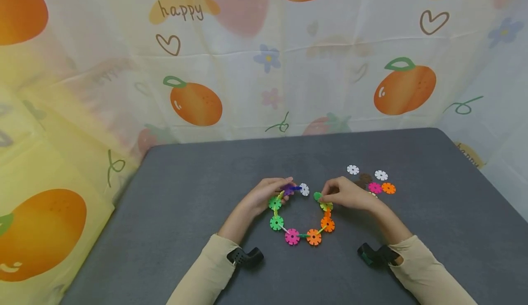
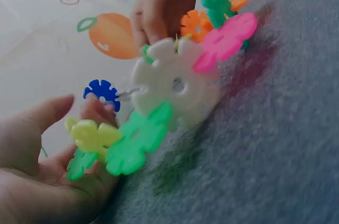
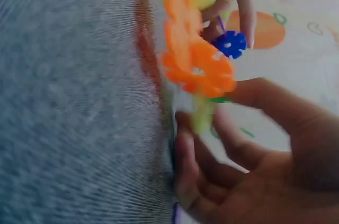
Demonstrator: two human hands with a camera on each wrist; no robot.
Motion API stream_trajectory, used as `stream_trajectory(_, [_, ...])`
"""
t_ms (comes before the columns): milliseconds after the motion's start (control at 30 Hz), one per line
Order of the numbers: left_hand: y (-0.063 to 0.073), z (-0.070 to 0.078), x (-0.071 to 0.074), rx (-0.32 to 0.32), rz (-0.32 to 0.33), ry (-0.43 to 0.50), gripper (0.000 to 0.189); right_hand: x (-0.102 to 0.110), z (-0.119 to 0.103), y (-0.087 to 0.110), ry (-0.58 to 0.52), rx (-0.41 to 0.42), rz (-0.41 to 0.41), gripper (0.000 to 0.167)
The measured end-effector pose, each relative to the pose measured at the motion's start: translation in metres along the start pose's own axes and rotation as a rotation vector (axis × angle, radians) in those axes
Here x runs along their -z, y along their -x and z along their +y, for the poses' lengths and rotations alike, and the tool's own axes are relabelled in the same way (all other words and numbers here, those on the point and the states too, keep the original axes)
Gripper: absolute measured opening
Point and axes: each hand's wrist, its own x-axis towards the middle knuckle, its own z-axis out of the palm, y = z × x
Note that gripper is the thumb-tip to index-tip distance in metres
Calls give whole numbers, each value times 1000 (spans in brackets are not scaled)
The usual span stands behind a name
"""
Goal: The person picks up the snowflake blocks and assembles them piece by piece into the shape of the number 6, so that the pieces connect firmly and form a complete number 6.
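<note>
A chain of slotted plastic snowflake discs, with a pink disc (image 1: pixel 292 236) and orange discs (image 1: pixel 314 237) nearest the body, curves into a ring with a gap at the far side. My left hand (image 1: pixel 266 196) grips the chain's left end around a purple disc (image 1: pixel 287 189). Beyond those fingers, a blue disc (image 2: pixel 101 95) and a white disc (image 1: pixel 304 189) stick out toward the gap. At the other end, my right hand (image 1: pixel 348 193) pinches the chain by a green disc (image 1: pixel 317 196), above a yellow-green disc (image 1: pixel 327 207). Right fingers partly hide these pieces.
Several loose discs lie beyond the right hand, among them white (image 1: pixel 352 169), brown (image 1: pixel 365 177), pink (image 1: pixel 375 187) and orange (image 1: pixel 388 188). The right hand partly covers this group. A printed cloth (image 1: pixel 231 75) hangs behind the grey table (image 1: pixel 198 172).
</note>
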Motion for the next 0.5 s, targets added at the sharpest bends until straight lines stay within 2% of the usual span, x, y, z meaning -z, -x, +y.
stream_trajectory(100, [1, -1, 2, -12, 26, -36, 32, -2, 2, -3, -143, -58, 31, 27])
stream_trajectory(233, [0, -3, 5, -14, 22, -22, 30, -5, 4, -5, -372, -157, 20, 49])
stream_trajectory(300, [0, -3, 5, -13, 17, -2, 32, -7, 5, -6, -462, -179, 3, 56])
stream_trajectory(400, [0, -3, 6, -20, 11, 20, 33, -11, 5, -7, -596, -167, -12, 54])
stream_trajectory(500, [1, -1, 5, -30, 14, 54, 33, -15, 5, -8, -721, -136, -19, 44])
